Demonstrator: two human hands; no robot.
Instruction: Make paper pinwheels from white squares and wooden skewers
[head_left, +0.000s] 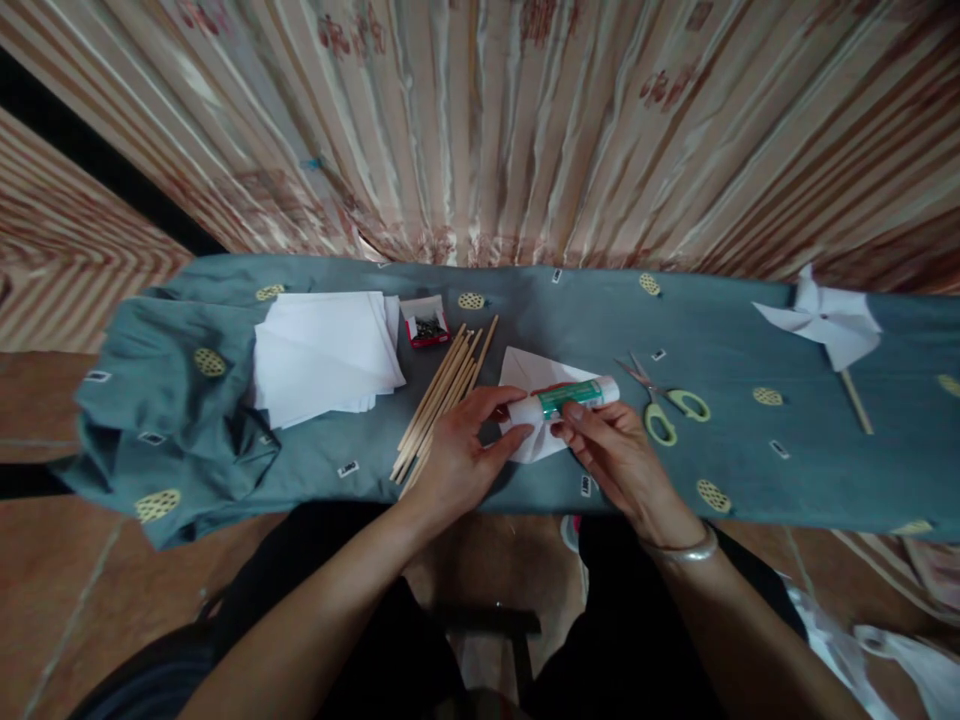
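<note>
A glue stick [568, 397] with a green label lies level between my two hands. My left hand [472, 440] pinches its white end, thumb and fingers closed around it. Around the labelled body, the fingers of my right hand [611, 440] are closed too. Beneath the glue stick is a white sheet of paper [534, 368] on the cloth, partly covered by my hands. Wooden sticks [444, 398] lie in a loose bundle left of the paper, close to my left hand. Scissors with green handles [660, 400] rest open to the right of my right hand.
A stack of white paper [326, 350] lies at the left, beside a small open box [425, 322] of dark metal pieces. On the right is a paper pinwheel [821, 322] on a stick. The table's blue-green cloth [720, 330] is bunched at its left end. A curtain hangs behind.
</note>
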